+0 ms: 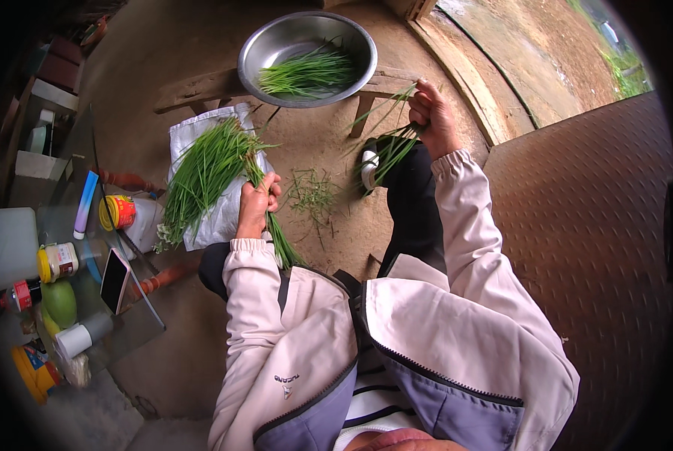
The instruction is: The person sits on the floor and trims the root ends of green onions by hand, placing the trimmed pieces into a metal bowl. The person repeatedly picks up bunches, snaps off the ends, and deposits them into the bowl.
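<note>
My left hand (256, 204) is closed around a small bunch of green chives (283, 242), whose blades trail down toward my lap. Just beyond it, a big heap of chives (207, 163) lies on a white woven sack (187, 135). Out to the right, my right hand (431, 115) grips several long chive stalks (395, 149) that hang over my knee and shoe. A steel basin (308, 101) rests on a wooden bench (201, 89), with more chives (308, 70) inside. Scraps of chive trimmings (314, 194) are scattered on the floor between my feet.
At left, a glass table (145, 315) carries a smartphone (115, 281), a yellow-lidded jar (59, 262), a paper roll (74, 340) and a green fruit (59, 303). A textured metal panel (584, 214) stands to my right. A door sill (460, 79) lies ahead right.
</note>
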The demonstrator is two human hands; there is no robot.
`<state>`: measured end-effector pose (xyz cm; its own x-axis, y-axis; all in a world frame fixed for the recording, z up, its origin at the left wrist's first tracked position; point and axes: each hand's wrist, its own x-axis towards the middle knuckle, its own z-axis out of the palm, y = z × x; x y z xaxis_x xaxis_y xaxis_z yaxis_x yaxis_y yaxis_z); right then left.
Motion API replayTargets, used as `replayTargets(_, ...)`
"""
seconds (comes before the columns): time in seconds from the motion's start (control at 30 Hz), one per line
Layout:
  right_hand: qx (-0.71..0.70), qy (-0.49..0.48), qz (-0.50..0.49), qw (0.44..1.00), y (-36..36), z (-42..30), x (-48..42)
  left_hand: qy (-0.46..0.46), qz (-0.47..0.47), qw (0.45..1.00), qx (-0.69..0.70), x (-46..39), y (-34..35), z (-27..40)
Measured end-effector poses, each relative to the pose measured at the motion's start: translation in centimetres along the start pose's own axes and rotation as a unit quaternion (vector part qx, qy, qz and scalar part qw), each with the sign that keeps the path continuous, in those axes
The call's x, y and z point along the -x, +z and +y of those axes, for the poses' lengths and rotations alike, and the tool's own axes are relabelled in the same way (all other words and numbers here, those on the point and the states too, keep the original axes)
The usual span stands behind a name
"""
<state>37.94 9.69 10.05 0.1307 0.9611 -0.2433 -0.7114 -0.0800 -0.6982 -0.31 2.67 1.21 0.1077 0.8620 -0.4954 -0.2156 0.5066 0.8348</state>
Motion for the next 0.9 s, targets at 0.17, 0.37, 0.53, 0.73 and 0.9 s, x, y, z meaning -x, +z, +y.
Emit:
replayTargets(0.17, 0.099, 0.09, -0.04, 0.99, 1.9, 2.9, 1.9, 0.036, 0.016, 0.999, 0.029, -0.1, 0.3, 0.0)
replayTargets(0.37, 0.232, 0.155, -0.071, 0.958, 4.7, 9.6, 5.0, 0.048, -0.071, 0.995, 0.055, 1.5, 2.4, 1.4)
replayTargets(0.53, 0.325, 0.149, -0.085, 0.93, 6.9, 14.5, 7.2, 0.072, -0.091, 0.993, -0.009, 1.7, 3.4, 0.6)
replayTargets(0.73, 0.294, 0.144, -0.065, 0.943, 7.3, 16.5, 7.3, 0.023, -0.125, 0.991, 0.05, 2.2, 2.6, 0.9)
replayTargets(0.9, 0.201, 0.162, -0.024, 0.966, 6.4, 14.4, 4.6, -0.002, -0.136, 0.987, 0.081, 2.6, 2.3, 1.6)
